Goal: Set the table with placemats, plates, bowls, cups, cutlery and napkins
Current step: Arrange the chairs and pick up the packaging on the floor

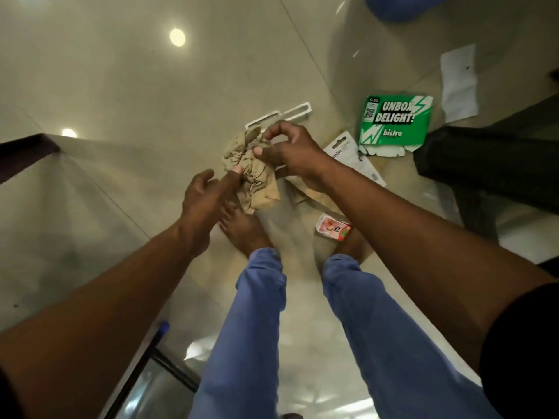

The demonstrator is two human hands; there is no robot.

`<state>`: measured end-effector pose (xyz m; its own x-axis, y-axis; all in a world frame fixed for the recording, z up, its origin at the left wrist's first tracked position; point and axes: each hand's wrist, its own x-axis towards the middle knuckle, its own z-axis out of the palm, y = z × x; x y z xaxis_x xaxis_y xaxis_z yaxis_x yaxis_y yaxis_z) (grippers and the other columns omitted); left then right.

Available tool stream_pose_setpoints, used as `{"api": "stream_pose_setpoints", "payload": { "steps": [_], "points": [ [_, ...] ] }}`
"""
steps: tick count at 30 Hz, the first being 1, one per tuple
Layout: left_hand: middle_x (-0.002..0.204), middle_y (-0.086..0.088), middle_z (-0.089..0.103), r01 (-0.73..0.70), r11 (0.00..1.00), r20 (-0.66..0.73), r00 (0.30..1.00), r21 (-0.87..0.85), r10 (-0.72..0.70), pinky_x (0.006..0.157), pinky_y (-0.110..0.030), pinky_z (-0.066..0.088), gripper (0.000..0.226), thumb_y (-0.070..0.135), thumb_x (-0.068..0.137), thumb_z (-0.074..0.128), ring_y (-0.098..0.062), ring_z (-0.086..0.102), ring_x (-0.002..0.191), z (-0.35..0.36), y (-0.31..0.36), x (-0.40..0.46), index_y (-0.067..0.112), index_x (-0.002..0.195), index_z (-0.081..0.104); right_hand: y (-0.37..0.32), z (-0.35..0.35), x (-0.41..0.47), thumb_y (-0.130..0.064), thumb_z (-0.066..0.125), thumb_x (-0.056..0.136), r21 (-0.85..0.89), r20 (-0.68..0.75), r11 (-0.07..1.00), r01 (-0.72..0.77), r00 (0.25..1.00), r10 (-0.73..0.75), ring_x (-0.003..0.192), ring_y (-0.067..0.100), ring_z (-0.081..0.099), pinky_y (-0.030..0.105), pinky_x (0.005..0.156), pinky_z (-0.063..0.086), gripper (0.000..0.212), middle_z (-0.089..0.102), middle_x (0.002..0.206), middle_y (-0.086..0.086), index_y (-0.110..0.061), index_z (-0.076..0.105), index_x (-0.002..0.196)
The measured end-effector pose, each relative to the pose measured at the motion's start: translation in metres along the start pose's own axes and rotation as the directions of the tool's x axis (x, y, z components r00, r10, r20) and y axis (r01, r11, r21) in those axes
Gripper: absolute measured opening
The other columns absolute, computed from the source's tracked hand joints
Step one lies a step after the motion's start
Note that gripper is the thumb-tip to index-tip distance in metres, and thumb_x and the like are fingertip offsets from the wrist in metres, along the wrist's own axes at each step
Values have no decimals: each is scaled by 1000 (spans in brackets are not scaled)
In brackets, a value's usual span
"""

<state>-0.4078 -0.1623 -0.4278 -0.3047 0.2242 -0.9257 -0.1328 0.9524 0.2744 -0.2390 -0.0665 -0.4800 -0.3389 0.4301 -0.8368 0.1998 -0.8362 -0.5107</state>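
Dangling above the floor (121, 86), a crumpled beige napkin (251, 167) hung in front of a standing person, between both hands. The right hand (287, 149) pinched its upper edge with curled fingers and thumb. The left hand (205, 195) reached in from the left with relaxed fingers, its forefinger touching the napkin's side, grasping nothing.

Beneath the napkin stood the person's bare feet and blue trouser legs (257, 328) on glossy cream tiles. Just beyond the hands lay a white slotted plastic piece (290, 114). To the right lay a torn green carton (393, 122) printed "UNBOX DELIGHT! bistro", a white card package (344, 152), a white sheet of paper (458, 83) and a small red-and-white juice box (332, 228). A dark-framed glass tabletop (45, 192) filled the left side.
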Motion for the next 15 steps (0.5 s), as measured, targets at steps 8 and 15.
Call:
{"api": "stream_pose_setpoints", "payload": {
  "steps": [8, 15],
  "points": [
    [113, -14, 77, 68, 996, 263, 964, -65, -48, 70, -31, 60, 36, 17, 90, 77, -25, 76, 91, 14, 8, -13, 9, 124, 72, 42, -9, -60, -22, 65, 101, 162, -46, 978, -134, 989, 143, 76, 24, 68, 37, 64, 62, 18, 71, 93, 16, -6, 66, 106],
    [92, 0, 80, -130, 971, 90, 989, 203, 114, 67, -25, 57, 28, 18, 84, 85, -15, 77, 82, 21, -10, 1, 17, 111, 78, 162, -58, -77, -50, 50, 80, -841, -456, 338, -422, 890, -26, 106, 36, 63, 49, 99, 43, 22, 66, 99, 2, -36, 60, 94]
  ]
}}
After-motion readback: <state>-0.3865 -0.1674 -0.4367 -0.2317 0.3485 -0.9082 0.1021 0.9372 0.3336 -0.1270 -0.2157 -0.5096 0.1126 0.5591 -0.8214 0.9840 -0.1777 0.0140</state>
